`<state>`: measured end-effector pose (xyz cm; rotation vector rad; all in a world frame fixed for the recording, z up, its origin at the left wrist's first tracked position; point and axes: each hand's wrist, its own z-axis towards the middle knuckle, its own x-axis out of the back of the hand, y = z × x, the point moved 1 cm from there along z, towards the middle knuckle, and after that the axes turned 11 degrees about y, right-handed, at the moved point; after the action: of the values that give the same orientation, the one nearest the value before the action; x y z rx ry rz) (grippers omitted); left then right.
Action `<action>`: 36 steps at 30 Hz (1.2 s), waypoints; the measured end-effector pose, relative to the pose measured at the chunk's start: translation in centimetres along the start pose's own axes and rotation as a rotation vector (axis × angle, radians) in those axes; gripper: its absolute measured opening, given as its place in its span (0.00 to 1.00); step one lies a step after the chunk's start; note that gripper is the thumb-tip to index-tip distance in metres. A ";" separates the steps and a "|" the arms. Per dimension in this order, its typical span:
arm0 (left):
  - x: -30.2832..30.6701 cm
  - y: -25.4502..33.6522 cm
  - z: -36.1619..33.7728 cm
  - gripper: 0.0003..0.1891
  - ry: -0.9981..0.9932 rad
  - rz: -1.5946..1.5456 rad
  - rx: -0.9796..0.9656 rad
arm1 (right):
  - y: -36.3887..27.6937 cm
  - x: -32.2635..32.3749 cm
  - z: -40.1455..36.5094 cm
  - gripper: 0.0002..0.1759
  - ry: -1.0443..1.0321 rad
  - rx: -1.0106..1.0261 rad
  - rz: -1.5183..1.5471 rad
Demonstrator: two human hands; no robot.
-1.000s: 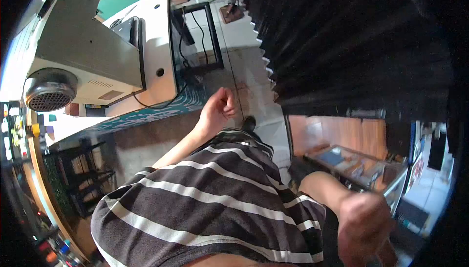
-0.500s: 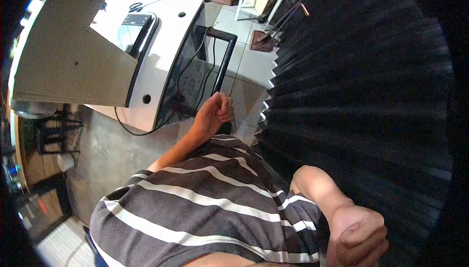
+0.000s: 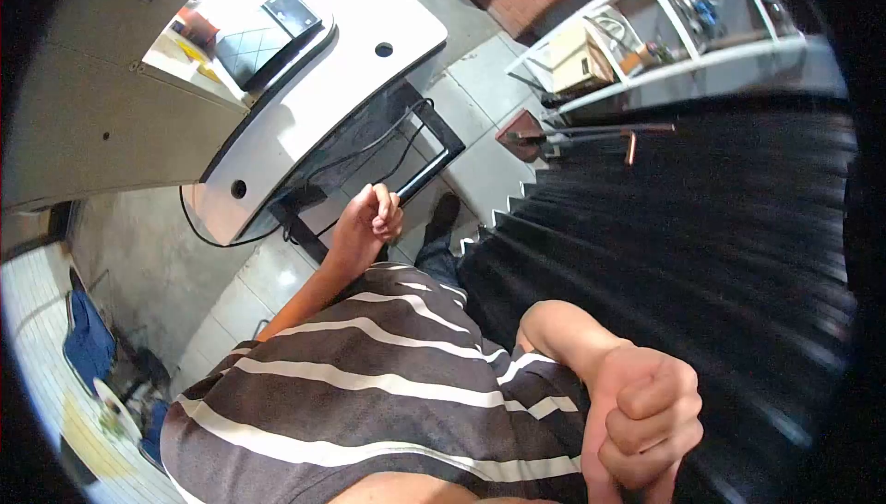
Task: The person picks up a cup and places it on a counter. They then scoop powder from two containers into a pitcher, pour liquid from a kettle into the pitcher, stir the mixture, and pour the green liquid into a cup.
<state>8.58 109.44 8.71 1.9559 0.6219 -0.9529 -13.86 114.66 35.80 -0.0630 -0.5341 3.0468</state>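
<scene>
Two fists, nothing visibly held

Both hands are clenched: the left hand (image 3: 369, 218), at centre frame, curls into a loose fist, and the right hand (image 3: 646, 421), at lower right, is balled tight with the thumb across (whether either palm hides something small I cannot tell). The black metal desk-frame bar (image 3: 426, 174) lies just up and right of the left fingers without touching them, its long axis slanting from lower left to upper right under the curved white desktop (image 3: 369, 79). The left hand is much the nearer to it. The right fist sits in front of the black pleated curtain (image 3: 701, 255), which fills the right side. Open grey tiled floor (image 3: 480, 70) runs between desk and curtain.
</scene>
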 end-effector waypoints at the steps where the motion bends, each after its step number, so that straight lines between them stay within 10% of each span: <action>1: -0.6 -0.2 1.0 0.22 0.020 -0.002 -0.019 | 2.1 1.0 0.8 0.17 -0.010 0.006 0.073; 15: -12.5 -5.0 15.0 0.22 0.102 -0.012 -0.254 | 14.6 17.9 5.1 0.09 0.149 0.150 0.531; 25: -14.4 -3.4 28.0 0.23 0.084 -0.137 -0.281 | 28.7 17.8 11.1 0.12 0.089 0.174 0.546; 29: -15.3 -2.1 32.6 0.22 0.108 -0.193 -0.305 | 34.7 19.2 12.8 0.33 -0.411 0.017 0.406; 33: -15.0 0.1 34.3 0.19 0.170 -0.188 -0.351 | 43.4 16.5 11.5 0.13 -0.465 -0.216 0.550; 36: -14.2 1.6 35.0 0.13 0.207 -0.092 -0.427 | 46.6 15.8 8.7 0.09 -0.240 -0.709 -0.037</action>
<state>-12.08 77.75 8.71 1.6612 0.9557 -0.6112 -31.90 68.81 27.61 0.2841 -1.5728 2.6748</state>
